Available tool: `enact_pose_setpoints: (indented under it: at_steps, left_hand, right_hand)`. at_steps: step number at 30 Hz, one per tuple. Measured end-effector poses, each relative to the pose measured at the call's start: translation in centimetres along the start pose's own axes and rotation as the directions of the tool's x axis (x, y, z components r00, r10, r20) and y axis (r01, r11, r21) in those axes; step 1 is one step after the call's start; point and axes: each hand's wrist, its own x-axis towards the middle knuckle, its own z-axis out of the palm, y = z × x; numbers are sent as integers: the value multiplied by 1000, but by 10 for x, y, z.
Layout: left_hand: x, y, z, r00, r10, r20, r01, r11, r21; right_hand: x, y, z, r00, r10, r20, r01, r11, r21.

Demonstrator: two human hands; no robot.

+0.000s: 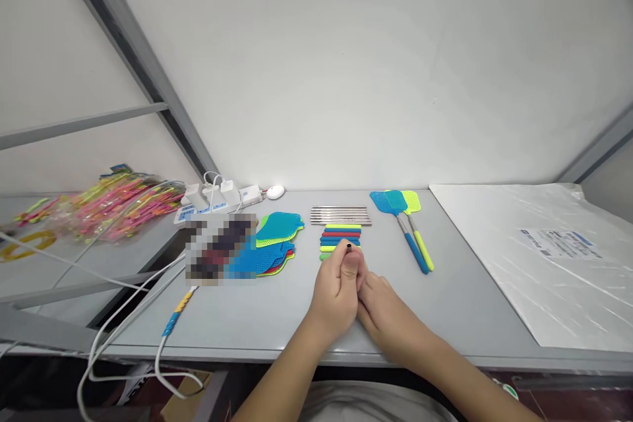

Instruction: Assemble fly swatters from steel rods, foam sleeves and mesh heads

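My left hand (pixel 335 295) is closed in a fist near the table's front edge. A thin rod with a dark round end (pixel 349 246) pokes out at the top of that fist, and the fingers hide the rest. Pressed against it is my right hand (pixel 388 318), with its fingers curled; what they grip is hidden. Just beyond the hands lies a row of coloured handles (pixel 341 235) in yellow, red, blue and green. Behind those, several metal rods (pixel 340 214) lie side by side. Two fly swatters, one blue (pixel 413 244) and one yellow-green (pixel 421 242), rest to the right.
Left of the rods are stacked fly swatter heads (pixel 279 227), blue, green and red. A blurred-out object (pixel 217 250) lies beside them, near a power strip (pixel 217 208) and white cables (pixel 158 359). A wrapped white sheet (pixel 494 264) covers the right side. Bagged colourful items (pixel 128 204) lie far left.
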Motion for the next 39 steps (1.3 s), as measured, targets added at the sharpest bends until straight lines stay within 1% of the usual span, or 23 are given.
enact_pose_setpoints:
  at_steps: [2,5,8,16,26,30,34,36,37,39]
  left_hand:
    - [-1,-3,0,1000,-16,16,16,1000,10]
    - [-4,-6,1,999,-32,-12,32,999,13]
    - [-8,-8,2,999,-34,-14,34,999,0]
    - [-9,-9,2,999,-50,-9,50,999,9]
    - [-13,-11,6,1000,-22,-16,22,1000,21]
    - [-14,-9,7,997,-61,-54,61,998,-6]
    - [-23,-8,9,988,-113,-108,104,991,-85]
    - [-30,-7,3,974,-122,-189,88,981,-175]
    - [-34,-6,-3,963,-124,-239,68,971,-231]
    - [-40,0,-22,933,-130,-337,11,942,-335]
  right_hand:
    - [0,-1,-1,999,19,27,-19,1000,-8]
    - [1,-4,-2,997,45,63,-43,998,-35]
    - [1,-6,-3,995,43,92,-38,997,-60]
    - [0,-10,-3,997,60,53,-58,998,-36]
    - [0,-11,-2,999,16,44,-14,999,-51]
    - [1,-11,0,999,10,50,-7,998,-62]
    - [-1,-9,3,999,41,20,-41,999,-1]
    - [-3,-9,2,998,60,23,-61,996,69]
    - [-3,-9,0,998,60,34,-63,993,102]
    - [-1,-11,-8,998,17,65,-25,991,128]
